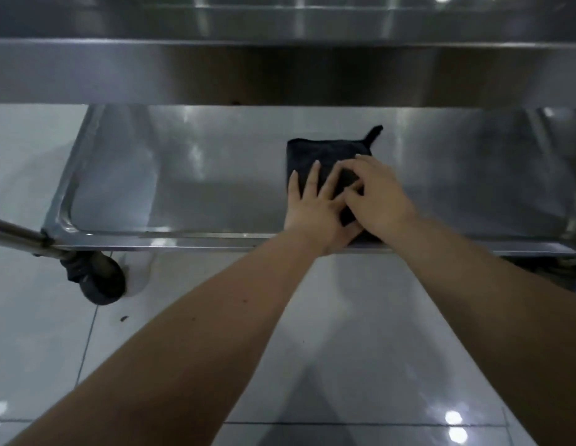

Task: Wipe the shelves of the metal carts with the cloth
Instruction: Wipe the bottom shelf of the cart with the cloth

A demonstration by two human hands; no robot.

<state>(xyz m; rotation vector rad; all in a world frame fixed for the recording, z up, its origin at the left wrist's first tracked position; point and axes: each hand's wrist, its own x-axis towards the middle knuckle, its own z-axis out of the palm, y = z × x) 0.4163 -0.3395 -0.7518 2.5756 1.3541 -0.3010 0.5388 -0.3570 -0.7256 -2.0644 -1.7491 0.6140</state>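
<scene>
Glossy pale floor tiles [360, 317] fill the near ground, a thin grout line [87, 339] running at left, a small dark speck [123, 318] near it, and bright light glints [453, 417] at near right

No writing, label, brand mark, number or sign can be read anywhere in this view. The steel cart shelf [183, 175] shows only blurred reflections. The dark cloth [315, 149] lying on that shelf carries no legible tag or print. The floor tiles [360, 317] below the shelf are unmarked.
</scene>
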